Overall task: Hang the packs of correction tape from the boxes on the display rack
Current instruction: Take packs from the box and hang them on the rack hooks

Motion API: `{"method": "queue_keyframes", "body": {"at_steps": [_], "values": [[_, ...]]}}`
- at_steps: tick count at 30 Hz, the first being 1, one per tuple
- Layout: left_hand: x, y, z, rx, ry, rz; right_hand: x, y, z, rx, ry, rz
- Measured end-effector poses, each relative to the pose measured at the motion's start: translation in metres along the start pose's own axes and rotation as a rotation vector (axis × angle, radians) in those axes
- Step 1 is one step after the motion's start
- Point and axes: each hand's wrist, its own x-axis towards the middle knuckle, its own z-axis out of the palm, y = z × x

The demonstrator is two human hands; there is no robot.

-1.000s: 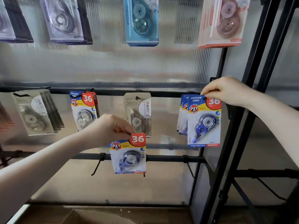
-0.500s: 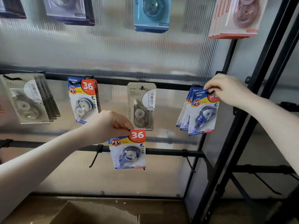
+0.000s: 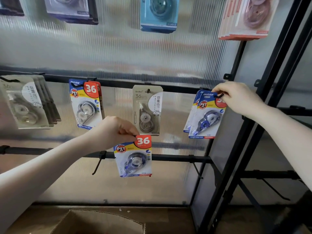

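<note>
My left hand [image 3: 114, 130] pinches the top corner of a blue correction tape pack [image 3: 134, 157] marked 36, holding it in front of the lower rail. At the right end of the middle rail, my right hand [image 3: 236, 98] pinches the top of another blue pack [image 3: 206, 119]. That pack is on the black hook [image 3: 219, 95], in front of a few like packs. A cardboard box [image 3: 94, 222] lies open at the bottom of the view.
The middle rail [image 3: 118, 83] also carries a 36 pack [image 3: 86, 105], a beige pack [image 3: 147, 109] and a grey stack [image 3: 25, 102]. Bare hooks [image 3: 98, 164] [image 3: 196, 169] stick out from the lower rail. A black frame post [image 3: 249, 141] stands right.
My right hand has slid its pack back onto the right hook against the hanging ones. My left hand has kept its pack almost still. The view has tilted down slightly.
</note>
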Motion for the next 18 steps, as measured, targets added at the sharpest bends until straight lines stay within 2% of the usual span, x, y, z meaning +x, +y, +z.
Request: {"method": "queue_keyframes", "body": {"at_steps": [9, 18], "values": [[0.029, 0.042, -0.007, 0.027, 0.054, -0.013, -0.029, 0.009, -0.004, -0.032, 0.092, 0.005], [0.092, 0.101, -0.003, 0.137, 0.104, 0.031, -0.075, 0.018, -0.013, -0.110, 0.057, 0.067]]}}
